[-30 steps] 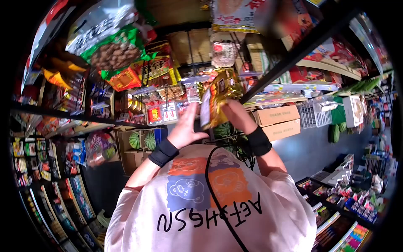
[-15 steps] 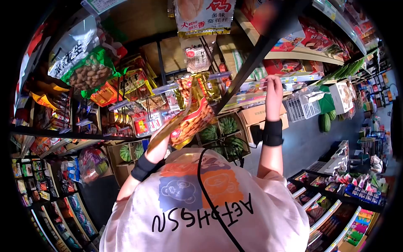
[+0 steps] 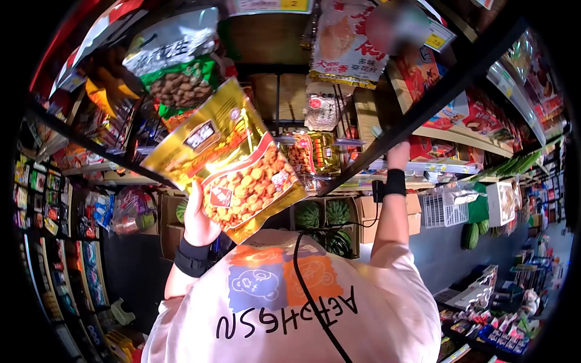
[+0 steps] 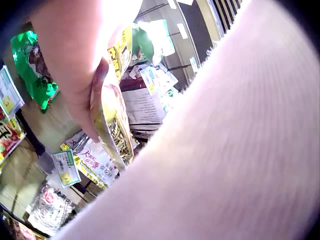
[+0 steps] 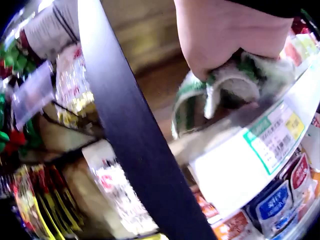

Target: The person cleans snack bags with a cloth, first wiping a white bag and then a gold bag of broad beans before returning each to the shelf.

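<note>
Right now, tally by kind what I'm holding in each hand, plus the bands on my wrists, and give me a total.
Gold snack bag, in your left hand: 1
Green-and-white cloth, in your right hand: 1
Black wristbands, one per wrist: 2
Total: 4

It's a shop (price tags (image 5: 276, 136); bagged snacks (image 3: 348, 45)).

Gold snack bag: I see this shiny bag (image 3: 227, 163) raised, tilted, its top leaning to the upper left.
Bag front: facing my head view, with red band and printed brown nuggets.
Bag hold: left hand (image 3: 203, 215) grips its lower left edge.
Green-white cloth: bunched (image 5: 222, 80), held under right hand (image 5: 230, 32).
Cloth place: near the front edge of the shelf (image 5: 157, 95).
</note>
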The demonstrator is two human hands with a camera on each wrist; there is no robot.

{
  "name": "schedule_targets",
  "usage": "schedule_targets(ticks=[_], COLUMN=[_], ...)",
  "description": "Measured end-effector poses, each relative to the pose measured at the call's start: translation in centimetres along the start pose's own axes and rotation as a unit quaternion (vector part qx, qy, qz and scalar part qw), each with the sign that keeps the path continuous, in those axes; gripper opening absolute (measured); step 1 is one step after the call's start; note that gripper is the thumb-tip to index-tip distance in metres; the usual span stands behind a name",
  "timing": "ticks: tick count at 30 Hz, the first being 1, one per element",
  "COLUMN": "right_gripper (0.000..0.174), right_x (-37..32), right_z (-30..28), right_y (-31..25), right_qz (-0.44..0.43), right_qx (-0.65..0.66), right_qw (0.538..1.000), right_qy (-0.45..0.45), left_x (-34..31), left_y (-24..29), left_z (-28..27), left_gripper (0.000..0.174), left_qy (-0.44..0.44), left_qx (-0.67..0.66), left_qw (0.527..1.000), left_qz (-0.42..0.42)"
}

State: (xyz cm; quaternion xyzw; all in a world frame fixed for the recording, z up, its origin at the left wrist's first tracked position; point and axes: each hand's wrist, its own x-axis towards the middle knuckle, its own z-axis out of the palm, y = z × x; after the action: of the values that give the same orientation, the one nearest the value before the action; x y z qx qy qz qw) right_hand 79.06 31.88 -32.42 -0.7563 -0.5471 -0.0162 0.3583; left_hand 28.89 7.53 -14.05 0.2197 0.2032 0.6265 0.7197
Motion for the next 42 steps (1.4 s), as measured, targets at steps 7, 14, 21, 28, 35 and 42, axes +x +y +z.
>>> schedule_targets(ticks=[7, 14, 21, 28, 35, 42], right_gripper=[0.035, 0.040, 0.056, 0.047, 0.061, 0.052], right_x=[-11.5, -17.7, -17.0, -20.1, -22.1, -20.8], right_z=[-16.0, -20.6, -18.1, -16.6, -16.4, -15.5], right_y=[-12.0, -26.7, -26.7, -24.0, -29.9, -34.1], right_qz=[0.042, -0.410, -0.353, 0.232, 0.150, 0.128], right_qx=[0.298, 0.225, 0.209, 0.585, 0.682, 0.676], right_qw=[0.930, 0.872, 0.911, 0.723, 0.642, 0.688], right_qy=[0.209, -0.146, -0.043, -0.285, -0.315, -0.232], left_x=[2.9, 6.2, 4.6, 4.8, 5.5, 7.4], left_y=[-1.3, -5.6, -5.1, 0.1, 4.9, 8.6], left_z=[3.1, 5.3, 6.4, 4.7, 4.7, 4.3], left_gripper=[0.057, 0.049, 0.049, 0.058, 0.053, 0.050], left_qy=[-0.048, -0.149, -0.098, -0.212, -0.186, -0.249], left_qx=[-0.101, -0.134, 0.066, -0.018, -0.020, -0.090], left_qw=[0.991, 0.936, 0.969, 0.939, 0.955, 0.930], left_qz=[-0.074, -0.290, -0.216, -0.272, -0.232, -0.254])
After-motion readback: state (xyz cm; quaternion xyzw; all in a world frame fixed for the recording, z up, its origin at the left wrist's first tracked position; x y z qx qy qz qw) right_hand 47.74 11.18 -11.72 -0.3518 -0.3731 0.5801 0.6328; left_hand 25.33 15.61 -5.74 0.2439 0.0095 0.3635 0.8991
